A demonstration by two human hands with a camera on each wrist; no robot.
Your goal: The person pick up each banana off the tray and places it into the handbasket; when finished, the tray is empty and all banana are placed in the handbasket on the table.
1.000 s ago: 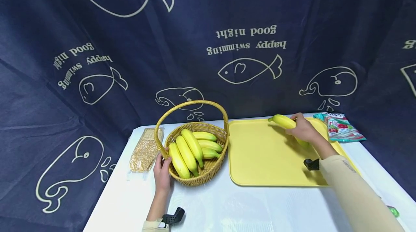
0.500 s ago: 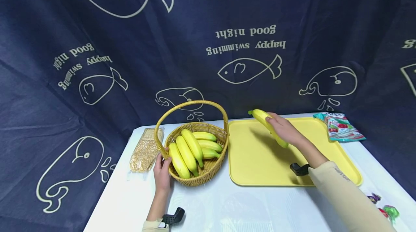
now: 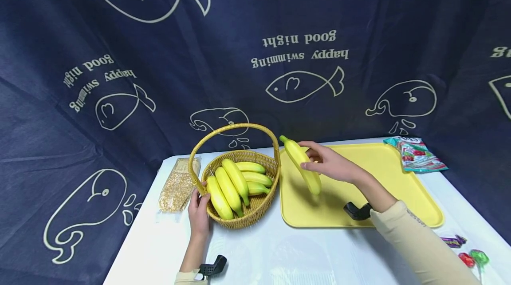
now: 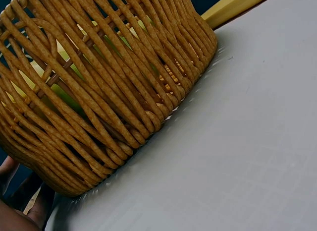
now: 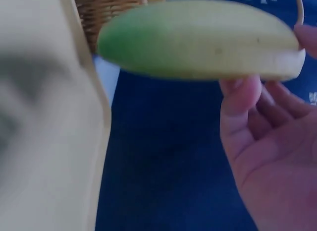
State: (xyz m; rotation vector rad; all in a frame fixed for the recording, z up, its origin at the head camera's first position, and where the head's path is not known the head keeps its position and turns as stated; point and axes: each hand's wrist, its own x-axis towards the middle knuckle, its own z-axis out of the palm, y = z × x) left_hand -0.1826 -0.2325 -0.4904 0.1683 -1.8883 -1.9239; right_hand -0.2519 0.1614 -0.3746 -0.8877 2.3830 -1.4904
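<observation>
My right hand (image 3: 329, 160) pinches a yellow banana (image 3: 302, 165) between thumb and fingers, above the left part of the yellow tray (image 3: 371, 214). The banana slants, stem end up to the left; in the right wrist view the held banana (image 5: 198, 40) has a greenish end. At the left, my left hand (image 3: 198, 214) grips the rim of a wicker basket (image 3: 255, 214) near the foot of its arched handle. Several bananas (image 3: 227, 187) lie in the basket. From the left wrist view, the basket's woven wall (image 4: 104, 87) hides most of the hand.
A clear bag of yellowish grains (image 3: 175, 189) lies left of the basket. Behind the tray's right corner is a teal candy bag (image 3: 417, 155). Wrapped candies (image 3: 467, 258) lie at the front right. A dark blue fish-print cloth (image 3: 223, 63) hangs behind the table.
My right hand has carried the banana leftward across the tray, nearer the basket, and the banana has turned steeper. The left hand and basket have stayed in place.
</observation>
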